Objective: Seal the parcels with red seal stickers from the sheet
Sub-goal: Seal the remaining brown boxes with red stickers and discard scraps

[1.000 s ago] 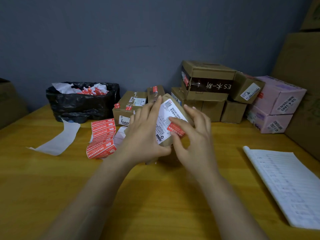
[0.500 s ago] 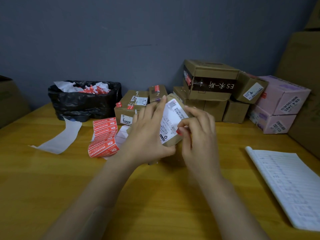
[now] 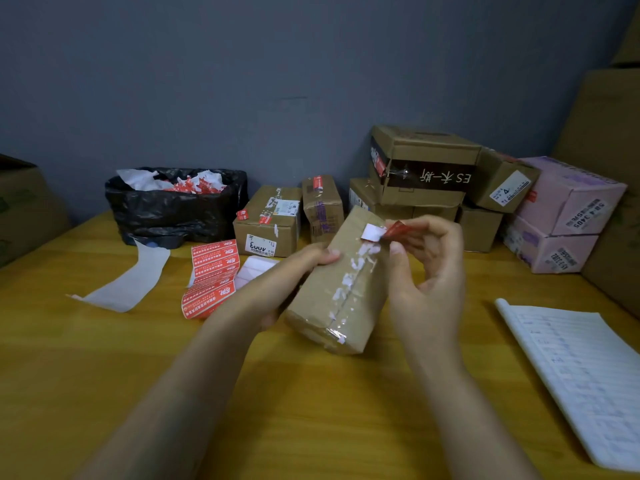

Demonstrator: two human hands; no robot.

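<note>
Black bag [image 3: 173, 213] filled with white and red scraps [image 3: 188, 183]. Parcel [image 3: 346, 292] gripped by left hand [image 3: 291, 273]; red sticker [image 3: 397, 230] pinched at its far end by right hand [image 3: 429, 271].

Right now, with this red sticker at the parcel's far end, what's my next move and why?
Probably press the red sticker flat onto the parcel: the right hand pinches it, partly lifted, at the far edge; the left hand steadies the parcel.
</note>
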